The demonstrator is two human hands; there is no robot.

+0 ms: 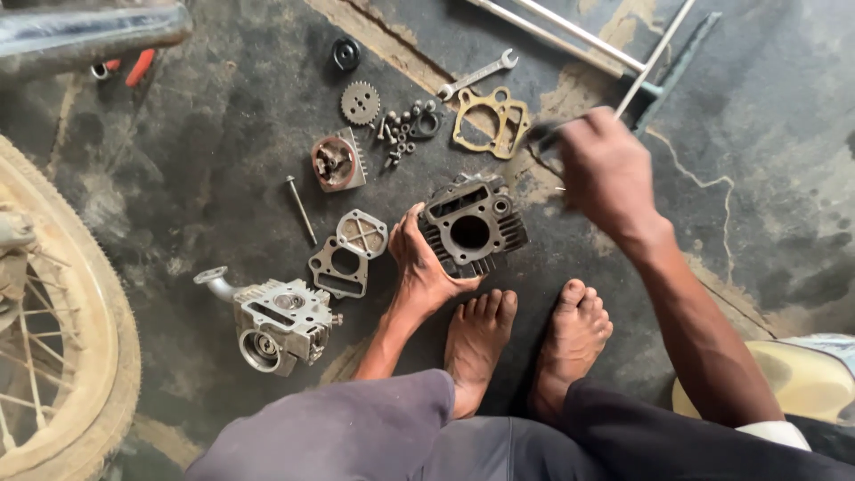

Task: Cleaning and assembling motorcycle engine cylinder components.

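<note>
My left hand grips the near left side of a dark finned engine cylinder block that rests on the floor just ahead of my bare feet. My right hand hovers to the right of and above the block, blurred with motion, closed around a small dark tool whose tip points left. What kind of tool it is I cannot tell.
A silver cylinder head lies at the left. Two gaskets, a tan gasket, a sprocket, several bolts, a spanner and a long stud are spread on the floor. A muddy wheel stands far left.
</note>
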